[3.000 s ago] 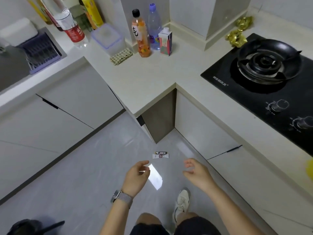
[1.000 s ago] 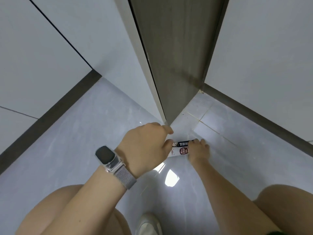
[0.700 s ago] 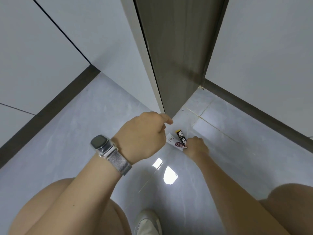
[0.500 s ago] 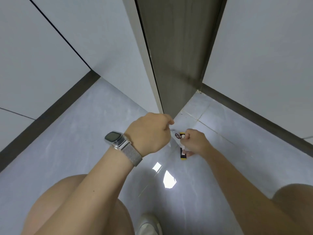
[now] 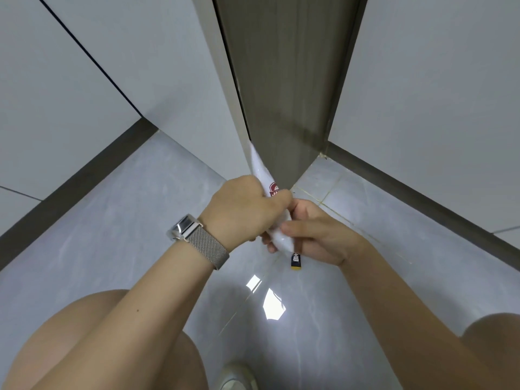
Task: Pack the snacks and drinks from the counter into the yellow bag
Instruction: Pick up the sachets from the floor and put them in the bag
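I am crouched at the cabinet corner, so the counter and the yellow bag are out of view. My left hand (image 5: pixel 244 209) grips a long white snack packet (image 5: pixel 260 170) with a red logo, which stands up out of the fist. My right hand (image 5: pixel 318 235) is curled round a thin black snack stick (image 5: pixel 296 260) whose yellow-tipped end pokes out below the palm. Its thumb lies across the white packet's lower end. The two hands touch, a little above the floor.
Pale grey cabinet doors (image 5: pixel 112 66) rise on the left and right, with a dark brown corner panel (image 5: pixel 281 80) between them. Dark kickboards (image 5: pixel 84 175) run along the glossy tiled floor (image 5: pixel 295 333). My knees and one white shoe (image 5: pixel 236 375) fill the bottom.
I crouched from standing. Both snack packets have come up off the floor: the white one now stands upright in my left fist, and the black one sits in my right hand.
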Demonstrator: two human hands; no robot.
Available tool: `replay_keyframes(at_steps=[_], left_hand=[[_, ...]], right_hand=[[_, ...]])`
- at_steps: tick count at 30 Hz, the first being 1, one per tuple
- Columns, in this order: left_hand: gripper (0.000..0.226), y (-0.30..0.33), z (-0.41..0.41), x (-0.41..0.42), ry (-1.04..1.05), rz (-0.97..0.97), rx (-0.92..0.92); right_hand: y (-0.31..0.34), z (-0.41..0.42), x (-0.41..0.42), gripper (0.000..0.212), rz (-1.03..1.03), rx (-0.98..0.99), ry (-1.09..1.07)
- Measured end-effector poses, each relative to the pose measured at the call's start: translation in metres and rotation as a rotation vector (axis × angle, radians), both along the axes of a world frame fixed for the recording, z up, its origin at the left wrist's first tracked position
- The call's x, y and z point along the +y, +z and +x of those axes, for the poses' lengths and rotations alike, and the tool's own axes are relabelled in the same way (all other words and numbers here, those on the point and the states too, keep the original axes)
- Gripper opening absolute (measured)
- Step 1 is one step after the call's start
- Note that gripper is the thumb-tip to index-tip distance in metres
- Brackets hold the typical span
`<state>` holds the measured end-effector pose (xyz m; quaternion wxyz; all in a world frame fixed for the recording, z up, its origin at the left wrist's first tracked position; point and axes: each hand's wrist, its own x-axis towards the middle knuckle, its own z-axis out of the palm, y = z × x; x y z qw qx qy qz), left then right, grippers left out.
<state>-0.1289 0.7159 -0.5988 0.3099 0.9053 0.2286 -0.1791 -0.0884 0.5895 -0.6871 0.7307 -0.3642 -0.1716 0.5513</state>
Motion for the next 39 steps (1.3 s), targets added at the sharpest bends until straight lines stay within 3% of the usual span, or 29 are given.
replay_keyframes(at_steps=[2,4,6,8,11,12,13,15,18,22,25,28,32,37,39], left_hand=[[0.039,0.005,0.001,-0.001,-0.016,0.063,-0.038],[0.033,0.005,0.001,0.001,-0.053,0.138,-0.062],[0.027,0.002,-0.001,0.003,-0.097,0.152,-0.067],[0.024,-0.001,-0.003,0.005,-0.101,0.098,-0.057],[0.025,-0.005,-0.005,0.008,-0.140,0.068,-0.040],[0.025,-0.005,-0.005,0.010,-0.154,0.068,-0.036],[0.025,-0.005,-0.004,0.010,-0.166,0.066,-0.036],[0.025,-0.003,-0.003,0.010,-0.175,0.047,-0.048],[0.028,0.000,-0.003,0.006,-0.171,0.019,-0.058],[0.028,0.002,-0.006,0.004,-0.158,0.015,-0.032],[0.031,0.003,-0.008,0.004,-0.174,0.043,0.004],[0.038,0.003,-0.009,0.005,-0.180,0.086,0.050],[0.022,-0.001,-0.009,0.006,-0.164,0.037,0.039],[0.018,-0.006,-0.004,0.005,-0.177,0.067,-0.013],[0.019,-0.006,-0.007,0.002,-0.196,0.070,0.012]], right_hand=[[-0.011,0.003,0.001,0.053,0.100,0.036,0.083],[-0.027,0.008,-0.001,0.043,0.170,0.093,0.120],[-0.044,0.012,-0.004,0.026,0.079,0.186,0.065],[-0.072,0.016,-0.004,0.015,-0.340,0.100,-0.091],[-0.135,0.006,-0.006,0.009,-1.228,-0.592,-0.112],[-0.155,-0.003,-0.008,0.018,-1.359,-0.662,-0.134],[-0.173,-0.013,-0.012,0.028,-1.387,-0.609,-0.196],[-0.196,-0.034,-0.017,0.045,-1.372,-0.447,-0.292],[-0.206,-0.054,-0.012,0.054,-1.456,-0.538,-0.281],[-0.208,-0.055,-0.005,0.051,-1.517,-0.755,-0.271],[-0.210,-0.048,-0.001,0.036,-1.608,-0.890,-0.176],[-0.211,-0.044,0.005,0.028,-1.619,-0.908,-0.092],[-0.208,-0.045,0.014,0.022,-1.470,-0.698,-0.329],[-0.179,-0.041,0.036,0.027,-1.029,-0.099,-0.800],[-0.154,-0.037,0.040,0.026,-0.903,0.025,-0.942]])
